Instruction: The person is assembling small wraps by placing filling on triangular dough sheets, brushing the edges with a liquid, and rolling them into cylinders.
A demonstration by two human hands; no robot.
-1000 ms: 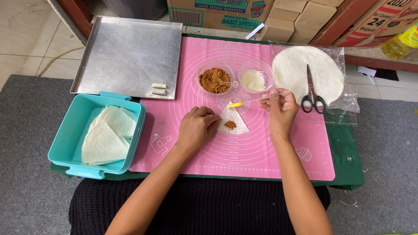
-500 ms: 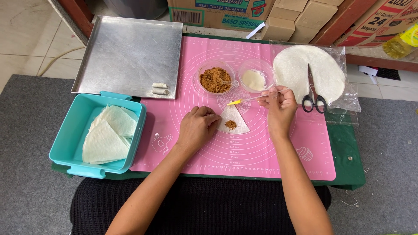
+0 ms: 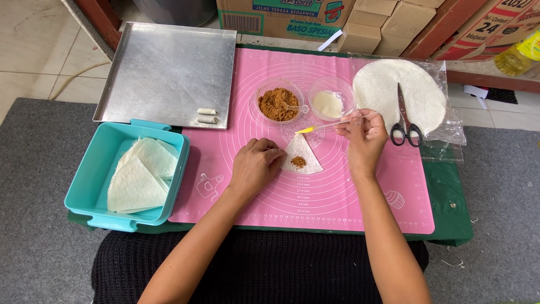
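Wrapper wedge near bowl of brown filling

Brown cardboard boxes (one blue-labelled) beyond the mat

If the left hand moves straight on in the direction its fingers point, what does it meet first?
The left hand points right, its fingers already at the edge of the triangular wrapper. Going on, it would likely slide over the wrapper and reach the brown filling on it.
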